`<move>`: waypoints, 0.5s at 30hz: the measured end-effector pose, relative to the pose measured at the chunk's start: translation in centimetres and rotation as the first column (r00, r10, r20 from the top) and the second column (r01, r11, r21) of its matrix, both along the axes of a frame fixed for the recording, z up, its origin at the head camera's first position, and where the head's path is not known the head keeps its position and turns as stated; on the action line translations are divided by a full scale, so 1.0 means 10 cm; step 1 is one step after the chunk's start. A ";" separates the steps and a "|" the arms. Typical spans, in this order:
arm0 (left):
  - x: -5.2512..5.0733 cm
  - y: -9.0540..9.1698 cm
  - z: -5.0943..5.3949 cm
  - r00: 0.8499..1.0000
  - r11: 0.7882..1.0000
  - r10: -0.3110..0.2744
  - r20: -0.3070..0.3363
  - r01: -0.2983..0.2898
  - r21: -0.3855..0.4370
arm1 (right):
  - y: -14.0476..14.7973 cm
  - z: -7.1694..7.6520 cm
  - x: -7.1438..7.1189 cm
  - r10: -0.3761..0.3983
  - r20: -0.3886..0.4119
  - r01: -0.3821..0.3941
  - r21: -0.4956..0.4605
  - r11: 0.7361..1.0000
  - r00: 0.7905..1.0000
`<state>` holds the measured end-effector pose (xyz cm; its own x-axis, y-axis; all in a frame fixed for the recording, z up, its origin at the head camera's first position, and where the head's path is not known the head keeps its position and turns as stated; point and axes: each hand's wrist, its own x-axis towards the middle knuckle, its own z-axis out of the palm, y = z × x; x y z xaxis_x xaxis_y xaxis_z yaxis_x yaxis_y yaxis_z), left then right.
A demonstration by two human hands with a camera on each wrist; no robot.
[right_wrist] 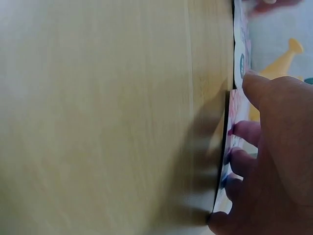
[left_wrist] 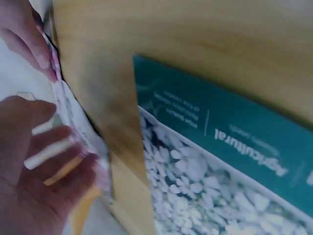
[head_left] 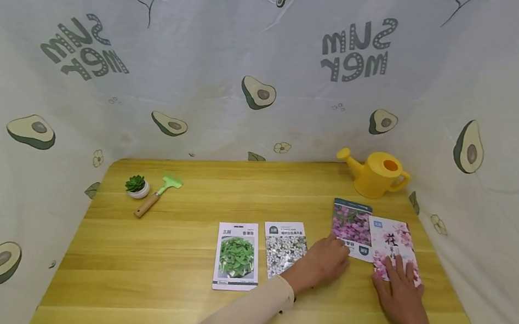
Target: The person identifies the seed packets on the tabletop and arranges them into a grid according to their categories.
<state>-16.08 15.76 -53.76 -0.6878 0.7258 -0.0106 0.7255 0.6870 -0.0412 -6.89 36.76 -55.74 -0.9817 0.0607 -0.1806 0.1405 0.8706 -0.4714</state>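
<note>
We see a person's two bare hands at the right part of the frame, over a wooden table [head_left: 150,263]. The left hand [head_left: 324,260] is at the lower left corner of the purple-flower packet [head_left: 352,224], and it covers this corner in the head view. From the left wrist view, its thumb stands apart and its fingers are loose, not clenched and not grasping; whether the fingertips touch the packet, we cannot tell. The right hand [head_left: 401,298] is also released, its fingers spread, resting on the lower part of the pink blossom packet [head_left: 393,239]. These two packets lie side by side at right of centre; their edges meet, but we cannot tell if one overlaps the other a little. Near the lower centre lie the white-flower packet [head_left: 283,245], which the left arm partly hides, and, just beside it on the left, the green-leaf packet [head_left: 237,257]. Above the right pair, near the back edge, stands a yellow watering can [head_left: 372,177], its spout toward the left. At the left of the frame we find a small potted plant [head_left: 137,187] and, near it, a green rake with wooden handle [head_left: 158,196].
</note>
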 end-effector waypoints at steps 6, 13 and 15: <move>-0.14 0.01 -0.07 0.992 0.996 -0.066 0.105 0.073 -0.059 | -0.03 -0.01 0.00 0.005 -0.026 -0.006 -0.015 1.000 1.000; -0.15 0.01 -0.06 0.991 0.991 -0.024 0.128 0.041 -0.130 | -0.01 -0.01 0.01 0.000 -0.047 0.000 -0.005 1.000 0.999; -0.15 0.00 -0.04 0.992 0.990 -0.004 0.127 0.021 -0.137 | 0.00 -0.02 0.01 0.000 -0.051 0.000 -0.006 1.000 0.999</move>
<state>-17.60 15.77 -54.15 -0.6655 0.7199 -0.1970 0.7395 0.6718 -0.0428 -6.78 36.71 -55.93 -0.9896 0.0597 -0.1306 0.1161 0.8676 -0.4834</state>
